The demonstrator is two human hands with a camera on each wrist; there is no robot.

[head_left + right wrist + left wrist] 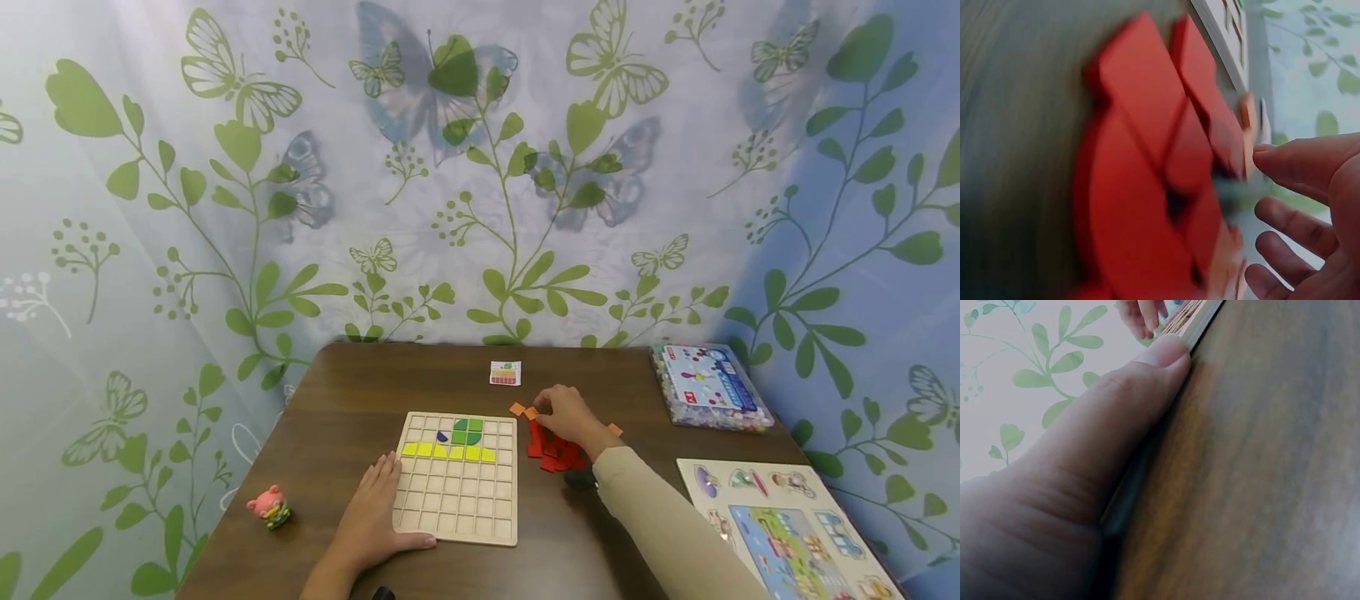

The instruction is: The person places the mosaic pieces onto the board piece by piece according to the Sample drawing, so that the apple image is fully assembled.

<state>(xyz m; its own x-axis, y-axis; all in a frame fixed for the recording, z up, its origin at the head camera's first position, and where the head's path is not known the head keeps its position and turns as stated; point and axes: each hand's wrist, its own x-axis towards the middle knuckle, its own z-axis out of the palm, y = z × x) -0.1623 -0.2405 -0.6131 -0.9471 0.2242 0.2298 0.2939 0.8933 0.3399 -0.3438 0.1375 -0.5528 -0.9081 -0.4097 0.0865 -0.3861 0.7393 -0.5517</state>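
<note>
A square wooden grid board (456,507) lies on the table. My left hand (371,517) rests along its left side, fingers straight, the thumb (1141,381) lying at its near edge. Set in the grid are a row of yellow pieces (456,453), green pieces (467,432) and a dark blue piece (442,437). To the board's right, my right hand (567,414) reaches over a pile of red pieces (551,454). Its fingers are apart and loosely bent in the right wrist view, with the fingertips close to small orange tiles (532,413).
A small picture card (506,372) lies behind the board. At the back right sits a clear box of beads (708,387), with a picture puzzle board (795,533) nearer. A pink figurine (270,506) stands on the left, and a patterned curtain (480,208) hangs behind the table.
</note>
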